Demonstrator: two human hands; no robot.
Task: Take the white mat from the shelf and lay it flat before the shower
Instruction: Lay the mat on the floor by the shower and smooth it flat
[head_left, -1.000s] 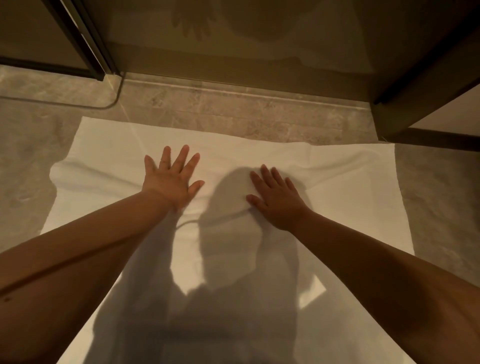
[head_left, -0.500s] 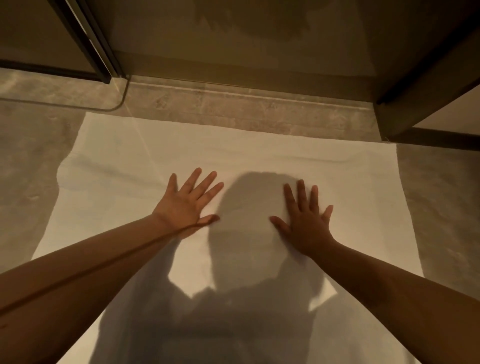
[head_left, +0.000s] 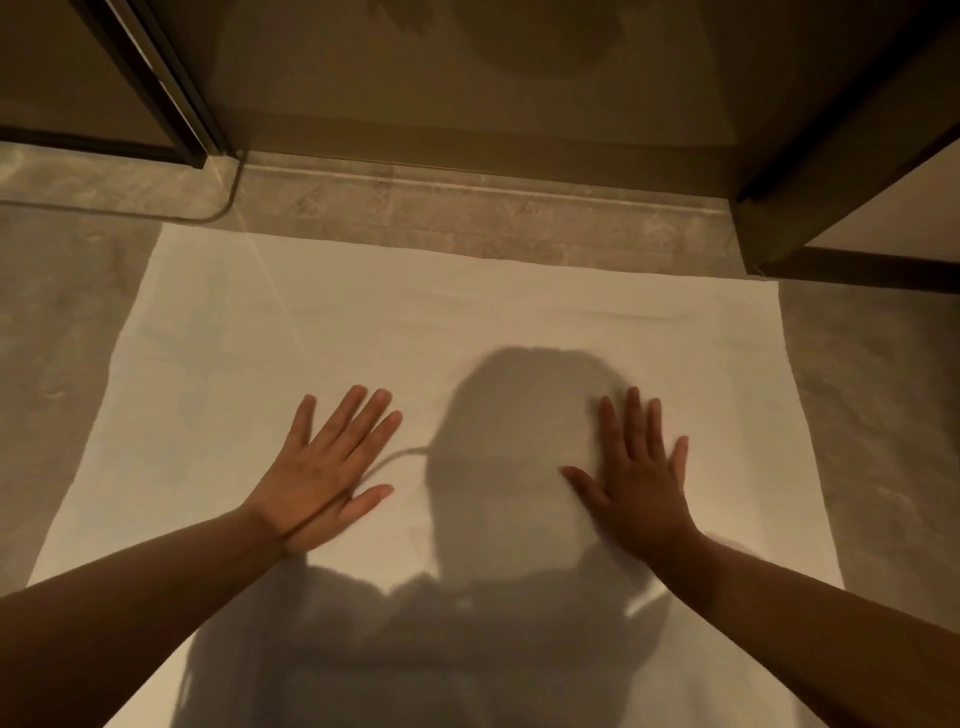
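The white mat (head_left: 270, 332) lies spread on the stone floor, its far edge just short of the shower's threshold (head_left: 467, 208). A faint crease runs along the mat near that far edge. My left hand (head_left: 324, 473) presses palm down on the mat left of centre, fingers spread. My right hand (head_left: 636, 483) rests flat on it right of centre, fingers apart. Neither hand grips the cloth. My own shadow darkens the mat's middle and near part.
The shower's glass door (head_left: 467, 67) stands behind the threshold between a dark frame post (head_left: 171, 93) at left and a dark frame (head_left: 810, 156) at right. Grey stone floor (head_left: 62, 338) flanks the mat on both sides.
Both hands have slid toward me across the mat and a little apart. The folds that were near the mat's far and left edges have flattened out.
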